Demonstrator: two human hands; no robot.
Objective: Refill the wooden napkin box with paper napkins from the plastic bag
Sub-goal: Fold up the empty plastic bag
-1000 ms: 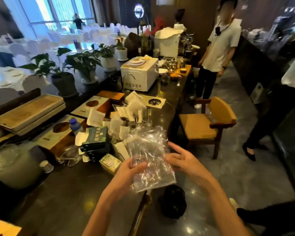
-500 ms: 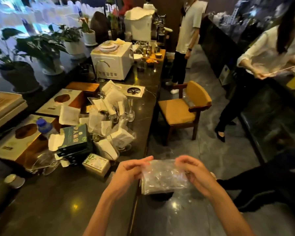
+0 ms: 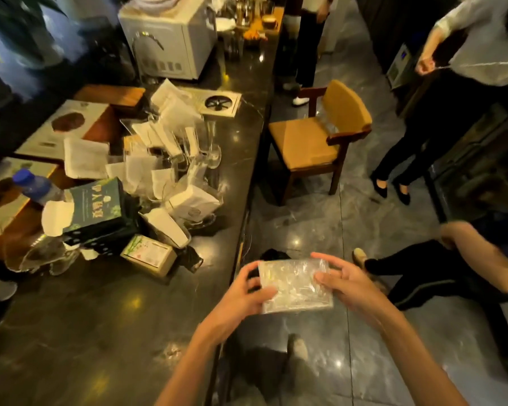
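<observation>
A clear plastic bag (image 3: 294, 285), folded flat into a small rectangle, hangs between both hands over the floor just past the counter's edge. My left hand (image 3: 244, 297) grips its left side with thumb on top. My right hand (image 3: 343, 285) grips its right side. White paper napkins (image 3: 84, 158) lie scattered among glasses on the dark counter (image 3: 106, 317). A wooden box (image 3: 113, 95) sits farther back on the counter, at the left; its inside is hidden.
A dark green carton (image 3: 99, 206), a water bottle (image 3: 35, 186), a small tissue box (image 3: 148, 254) and a white oven (image 3: 170, 45) crowd the counter. A wooden chair (image 3: 320, 139) stands on the floor. People stand at the right and far end.
The view has tilted down and nearer. The bag went from hanging open to folded small, and both hands have moved right, off the counter and over the floor.
</observation>
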